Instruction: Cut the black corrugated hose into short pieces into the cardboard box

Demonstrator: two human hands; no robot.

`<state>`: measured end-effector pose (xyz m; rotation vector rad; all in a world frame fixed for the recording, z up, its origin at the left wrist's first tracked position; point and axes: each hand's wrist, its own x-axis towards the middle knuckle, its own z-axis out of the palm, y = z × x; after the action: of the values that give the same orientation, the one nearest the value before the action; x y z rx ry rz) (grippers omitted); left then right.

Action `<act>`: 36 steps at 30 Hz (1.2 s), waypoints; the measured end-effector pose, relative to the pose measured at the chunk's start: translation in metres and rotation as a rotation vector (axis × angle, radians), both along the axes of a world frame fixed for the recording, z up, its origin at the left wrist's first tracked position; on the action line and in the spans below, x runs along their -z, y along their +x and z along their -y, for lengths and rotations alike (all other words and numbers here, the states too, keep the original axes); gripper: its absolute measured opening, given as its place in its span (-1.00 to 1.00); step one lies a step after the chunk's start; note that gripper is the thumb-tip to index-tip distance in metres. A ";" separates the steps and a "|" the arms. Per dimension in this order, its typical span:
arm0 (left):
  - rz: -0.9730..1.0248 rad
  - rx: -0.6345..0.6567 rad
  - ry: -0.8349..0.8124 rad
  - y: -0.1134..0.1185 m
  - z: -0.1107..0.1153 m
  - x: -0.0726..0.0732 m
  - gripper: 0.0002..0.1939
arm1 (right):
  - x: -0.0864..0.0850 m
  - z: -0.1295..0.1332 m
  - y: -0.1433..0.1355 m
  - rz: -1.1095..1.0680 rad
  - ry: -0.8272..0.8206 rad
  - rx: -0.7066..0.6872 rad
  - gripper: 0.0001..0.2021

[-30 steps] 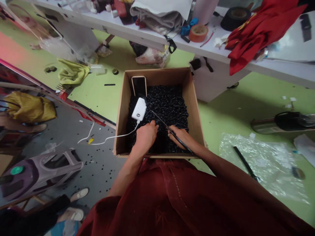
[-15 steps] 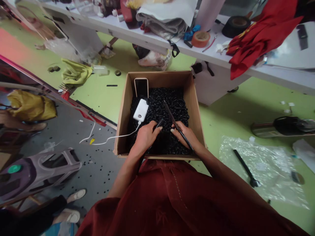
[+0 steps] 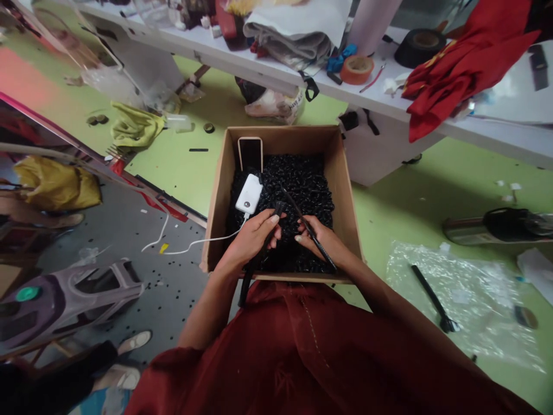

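My left hand [image 3: 257, 231] is closed around a black stick [image 3: 247, 283] whose ribbed, comb-like head [image 3: 280, 206] sticks out past the thumb. The lower end of this stick reaches over the box's near edge. In my right hand [image 3: 318, 235] lies a slim dark rod [image 3: 295, 203], slanting up to the left with its thin tip over the box. Both hands are above a cardboard box [image 3: 352, 199] filled with small shiny black pieces [image 3: 302, 173]. A white power bank [image 3: 249, 194] rests on the pieces, beside a phone [image 3: 250, 154] propped against the far left corner.
A white cable [image 3: 203, 241] runs from the power bank over the box's left side. On the right, a clear plastic sheet [image 3: 470, 288] carries another black stick [image 3: 432, 295]. A cluttered white bench [image 3: 384, 92] crosses behind; a stool [image 3: 86, 294] and another person's feet [image 3: 133, 343] are left.
My left hand has turned, bringing the ribbed head and the stick's lower end into clearer view. The rod in my right hand has tilted further left.
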<state>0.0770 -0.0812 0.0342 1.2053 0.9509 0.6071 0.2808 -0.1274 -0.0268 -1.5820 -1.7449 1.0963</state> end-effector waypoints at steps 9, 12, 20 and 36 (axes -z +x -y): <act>0.106 -0.193 -0.039 0.014 -0.002 0.001 -0.70 | 0.001 0.001 0.002 -0.041 0.027 0.007 -0.56; 0.070 -0.228 -0.001 0.017 -0.002 0.009 -0.79 | 0.001 0.001 0.002 -0.035 0.026 0.014 -0.55; -0.081 -0.131 0.077 0.014 -0.006 0.024 -0.76 | -0.005 0.001 0.001 0.035 -0.013 -0.012 -0.53; -0.445 -0.033 0.417 0.012 -0.005 0.032 -0.59 | -0.007 0.000 0.002 0.163 -0.059 -0.092 -0.42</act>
<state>0.0885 -0.0757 0.0025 1.7467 1.2564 0.5914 0.2825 -0.1275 -0.0195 -1.6828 -1.9253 1.0970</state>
